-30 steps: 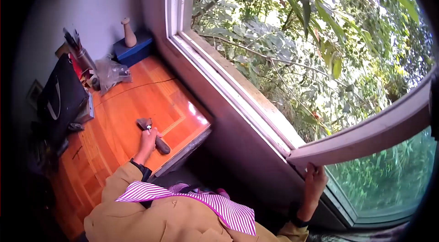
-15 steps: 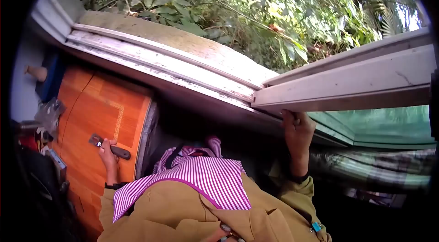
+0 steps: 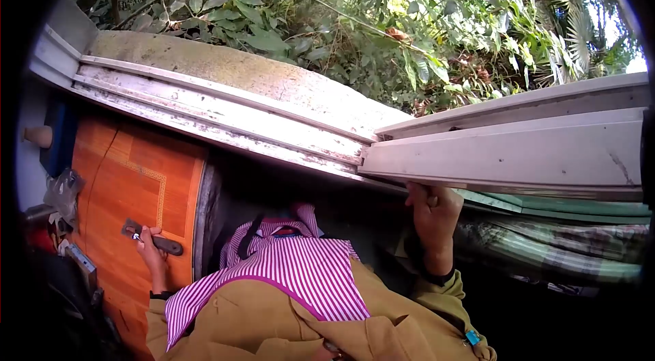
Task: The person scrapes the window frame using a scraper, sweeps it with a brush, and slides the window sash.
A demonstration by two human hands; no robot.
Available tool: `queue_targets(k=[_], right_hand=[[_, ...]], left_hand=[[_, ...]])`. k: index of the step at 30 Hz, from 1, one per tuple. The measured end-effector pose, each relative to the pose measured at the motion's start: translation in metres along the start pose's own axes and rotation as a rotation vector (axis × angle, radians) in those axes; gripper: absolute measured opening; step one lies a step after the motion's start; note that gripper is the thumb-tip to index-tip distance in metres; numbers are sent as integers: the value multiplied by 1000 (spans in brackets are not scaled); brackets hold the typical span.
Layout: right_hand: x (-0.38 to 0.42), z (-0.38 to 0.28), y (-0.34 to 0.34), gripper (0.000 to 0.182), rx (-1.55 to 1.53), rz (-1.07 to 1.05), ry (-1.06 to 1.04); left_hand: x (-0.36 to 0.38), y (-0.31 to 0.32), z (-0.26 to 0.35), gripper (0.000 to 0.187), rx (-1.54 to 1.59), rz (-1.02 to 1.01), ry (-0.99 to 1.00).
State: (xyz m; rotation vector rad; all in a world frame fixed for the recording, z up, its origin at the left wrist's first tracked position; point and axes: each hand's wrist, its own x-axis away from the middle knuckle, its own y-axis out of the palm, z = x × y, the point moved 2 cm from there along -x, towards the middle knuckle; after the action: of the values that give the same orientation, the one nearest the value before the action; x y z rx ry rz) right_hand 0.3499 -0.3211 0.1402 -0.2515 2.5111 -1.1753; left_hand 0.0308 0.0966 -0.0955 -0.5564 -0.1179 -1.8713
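My left hand [image 3: 154,256] is closed around the dark handle of a scraper [image 3: 166,245]. The scraper's flat metal blade points left, above an orange wooden tabletop [image 3: 123,190]. On the other side, my right hand [image 3: 435,214] has its fingers curled up at the lower left corner of a white window sash [image 3: 505,153]. A ring shows on one finger. Its fingertips are partly hidden by the sash's edge, and I cannot tell what they grip. Left of that corner runs the white window track [image 3: 225,112], with dark dirt and worn patches along it.
Outside the track lies a stone ledge [image 3: 211,64], with leafy branches beyond. A plaid cloth [image 3: 546,245] lies to the right below the green glass. A crumpled plastic bag [image 3: 63,192] and other items sit along the tabletop's left side. A striped apron [image 3: 286,269] covers my front.
The view has shifted, so the window sash sits lower and the tabletop further left. Both hands keep their places, the left with the scraper, the right at the sash corner.
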Motion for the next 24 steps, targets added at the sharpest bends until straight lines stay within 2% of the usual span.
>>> queue_targets(k=[3,6,8,10,12,14,17,24], right_hand=[[0,-5,5,2,-105,43,83],[-8,-7,20,3,-46,-10,-148],[-20,-14,26,5,-52,-42,-297],[-27,-29,41,8,-256,3,-251],[-27,-39,44,9,-161,-57,-240],[-29,-39,52,9,-180,-14,-279],[-29,-42,52,19,-102,-43,-301],[-27,-45,52,11,-85,-45,-239]], left_hand=[[2,4,0,36,5,-22,0],[1,10,8,36,-41,6,20],[0,8,4,36,56,6,28],[2,3,7,36,-6,-64,45],[6,5,3,36,-3,-60,38],[3,7,5,36,28,-33,76],[1,8,3,37,43,-31,76],[0,9,3,34,65,16,33]])
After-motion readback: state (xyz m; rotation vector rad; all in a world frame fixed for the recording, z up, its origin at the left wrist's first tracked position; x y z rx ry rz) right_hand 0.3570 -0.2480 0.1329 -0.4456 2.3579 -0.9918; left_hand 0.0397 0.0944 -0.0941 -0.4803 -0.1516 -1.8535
